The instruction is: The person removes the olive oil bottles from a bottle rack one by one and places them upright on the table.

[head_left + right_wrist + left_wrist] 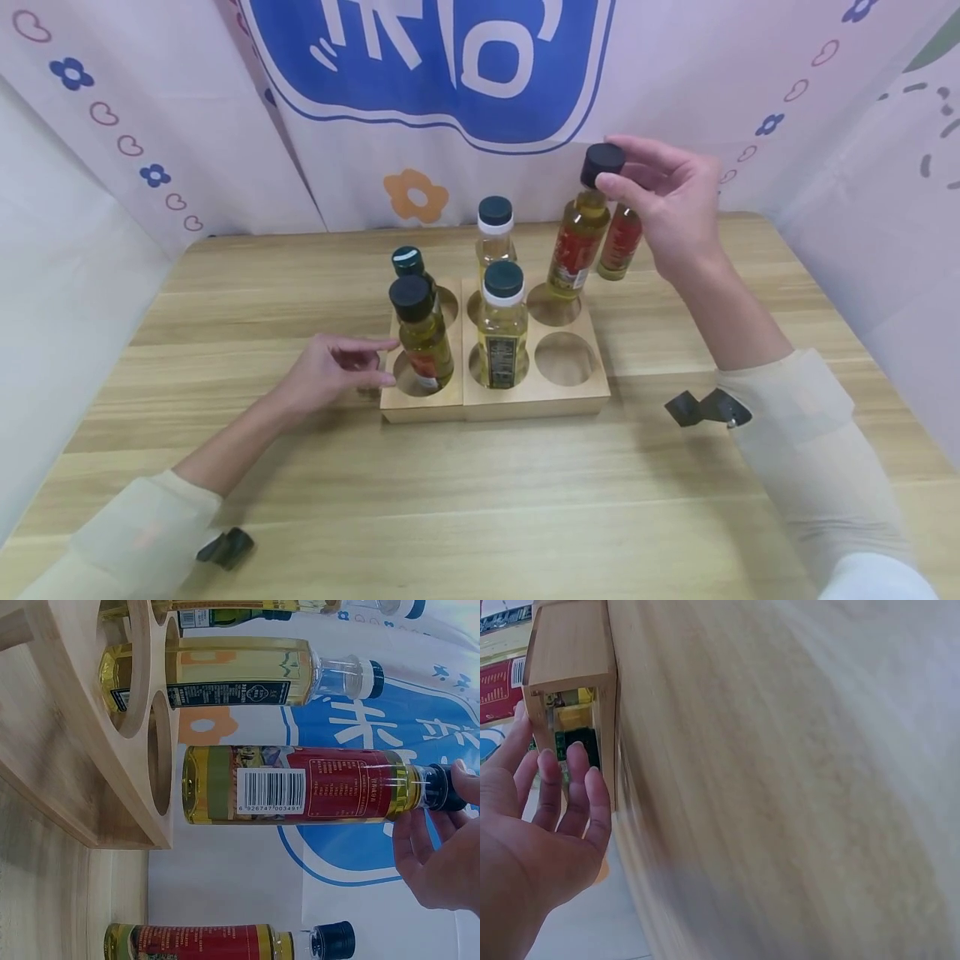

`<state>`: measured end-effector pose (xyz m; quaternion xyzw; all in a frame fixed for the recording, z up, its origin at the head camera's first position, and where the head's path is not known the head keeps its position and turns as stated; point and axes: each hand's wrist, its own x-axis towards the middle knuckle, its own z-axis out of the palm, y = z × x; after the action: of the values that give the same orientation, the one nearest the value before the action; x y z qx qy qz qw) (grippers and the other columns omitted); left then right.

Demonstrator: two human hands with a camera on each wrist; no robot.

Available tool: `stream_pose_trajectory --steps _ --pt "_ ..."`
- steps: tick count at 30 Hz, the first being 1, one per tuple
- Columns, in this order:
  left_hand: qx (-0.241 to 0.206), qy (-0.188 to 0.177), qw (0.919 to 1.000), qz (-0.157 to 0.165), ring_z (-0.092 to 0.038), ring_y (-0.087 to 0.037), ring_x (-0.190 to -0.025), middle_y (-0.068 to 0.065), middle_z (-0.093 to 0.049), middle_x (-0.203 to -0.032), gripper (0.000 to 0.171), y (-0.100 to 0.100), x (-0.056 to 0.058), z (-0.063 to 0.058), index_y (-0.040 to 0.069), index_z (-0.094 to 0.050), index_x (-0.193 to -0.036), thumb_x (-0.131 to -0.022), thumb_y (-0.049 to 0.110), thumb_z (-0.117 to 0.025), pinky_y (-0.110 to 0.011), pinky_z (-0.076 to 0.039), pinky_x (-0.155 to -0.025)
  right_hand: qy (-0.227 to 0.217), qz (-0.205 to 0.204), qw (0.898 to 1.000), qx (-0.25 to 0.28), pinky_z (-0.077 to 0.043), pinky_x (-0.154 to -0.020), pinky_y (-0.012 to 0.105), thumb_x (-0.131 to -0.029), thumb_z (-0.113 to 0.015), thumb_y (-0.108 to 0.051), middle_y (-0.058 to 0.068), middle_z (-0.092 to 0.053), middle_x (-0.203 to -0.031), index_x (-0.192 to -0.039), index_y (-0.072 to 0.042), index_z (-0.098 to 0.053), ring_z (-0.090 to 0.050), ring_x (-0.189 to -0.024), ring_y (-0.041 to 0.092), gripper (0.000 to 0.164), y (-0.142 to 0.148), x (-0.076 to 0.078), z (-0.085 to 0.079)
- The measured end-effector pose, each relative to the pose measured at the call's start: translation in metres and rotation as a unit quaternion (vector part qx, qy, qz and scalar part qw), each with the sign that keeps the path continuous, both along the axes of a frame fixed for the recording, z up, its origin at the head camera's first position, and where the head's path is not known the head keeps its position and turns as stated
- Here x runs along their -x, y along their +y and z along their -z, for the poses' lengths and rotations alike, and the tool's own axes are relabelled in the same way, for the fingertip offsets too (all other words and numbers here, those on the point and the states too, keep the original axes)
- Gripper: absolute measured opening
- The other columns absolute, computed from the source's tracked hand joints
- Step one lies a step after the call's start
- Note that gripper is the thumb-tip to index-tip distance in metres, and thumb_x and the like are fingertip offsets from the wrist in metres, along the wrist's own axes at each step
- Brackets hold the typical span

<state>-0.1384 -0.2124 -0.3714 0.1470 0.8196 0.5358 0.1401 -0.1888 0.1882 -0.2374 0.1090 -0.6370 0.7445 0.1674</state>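
Pale wooden rack (536,407) up front, and there's the left hand (324,377) at its left end, fingers loosely extended; farther back, the right hand (678,204) grips a red-labelled bottle (579,250) by its black cap (601,162), just above the back-right hole (553,314)!

Bright head view, soft shadows, left-wrist view perhaps slightly blurred

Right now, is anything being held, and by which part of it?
The right hand holds a red-labelled bottle by its black cap. The left hand, at the wooden rack, grips nothing.
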Motion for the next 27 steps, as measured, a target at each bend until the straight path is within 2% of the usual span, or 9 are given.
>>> stream_pose_trajectory --steps 7,15,22,27 --pt "-0.018 0.017 0.9997 -0.003 -0.059 -0.011 -0.069 -0.004 -0.069 -0.079 0.040 0.002 -0.002 0.001 -0.007 -0.073 -0.118 -0.082 0.002 -0.086 -0.024 -0.052 -0.059 -0.002 0.003 1.000 0.018 -0.058 -0.094 0.030 -0.085 -0.077 0.014 0.009 -0.079 -0.099 -0.110 -0.002 -0.079 -0.075 -0.090 0.020 0.030 0.003 0.004 -0.001" --pt "-0.034 0.008 0.9994 -0.002 -0.060 -0.012 -0.070 -0.002 -0.071 -0.080 0.034 0.002 -0.003 0.002 -0.008 -0.073 -0.114 -0.084 0.002 -0.085 -0.024 -0.051 -0.058 -0.020 0.019 0.999 0.024 -0.060 -0.084 0.027 -0.085 -0.079 0.011 0.010 -0.078 -0.104 -0.112 -0.002 -0.078 -0.075 -0.094 0.022 0.030 0.007 0.012 -0.003" --pt "-0.028 0.011 0.9996 0.002 -0.059 -0.015 -0.067 -0.004 -0.071 -0.078 0.033 0.001 -0.003 0.002 -0.007 -0.073 -0.114 -0.085 0.004 -0.084 -0.025 -0.050 -0.056 -0.025 0.040 0.999 0.027 -0.058 -0.095 0.029 -0.086 -0.077 0.012 0.013 -0.074 -0.117 -0.117 0.001 -0.076 -0.073 -0.102 0.023 0.032 0.009 0.020 -0.004" --pt "-0.022 0.003 0.9997 0.001 -0.056 -0.013 -0.066 -0.003 -0.070 -0.077 0.033 0.000 -0.002 0.002 -0.007 -0.073 -0.116 -0.086 0.003 -0.083 -0.024 -0.047 -0.055 -0.035 0.049 0.998 0.024 -0.055 -0.101 0.032 -0.088 -0.077 0.010 0.013 -0.071 -0.124 -0.118 -0.003 -0.076 -0.073 -0.106 0.022 0.033 0.009 0.026 -0.004"
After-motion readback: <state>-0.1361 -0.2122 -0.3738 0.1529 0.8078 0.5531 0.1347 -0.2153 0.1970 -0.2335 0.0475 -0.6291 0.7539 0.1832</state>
